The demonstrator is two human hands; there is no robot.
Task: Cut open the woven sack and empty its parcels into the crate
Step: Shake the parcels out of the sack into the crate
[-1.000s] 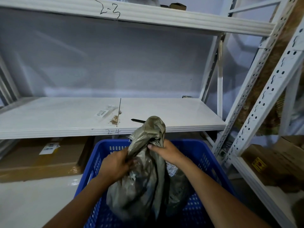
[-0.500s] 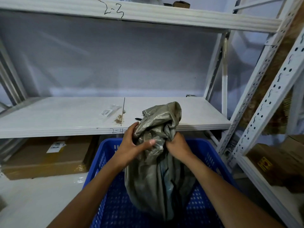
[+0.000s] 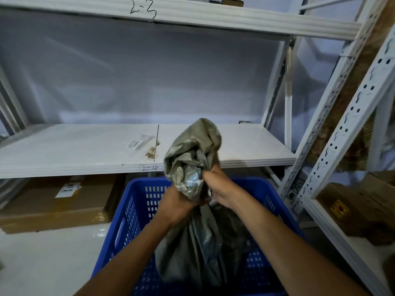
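Nearest on my feed, my left hand (image 3: pixel 177 205) is curled tight round the gathered middle of the crumpled grey-green woven plastic sack (image 3: pixel 192 248), and my right hand (image 3: pixel 218 189) grips the same bunch from the other side, fingers closed on the fabric. The sack's lower body hangs down inside the blue perforated plastic crate (image 3: pixel 141 189), and its bunched top rises above both hands. Beyond stands the white metal shelf (image 3: pixel 85 150), with a flat brown cardboard box (image 3: pixel 53 206) on the floor beneath it.

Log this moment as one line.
left hand grips woven sack | right hand grips its bunched upper part | lower end hangs in blue crate
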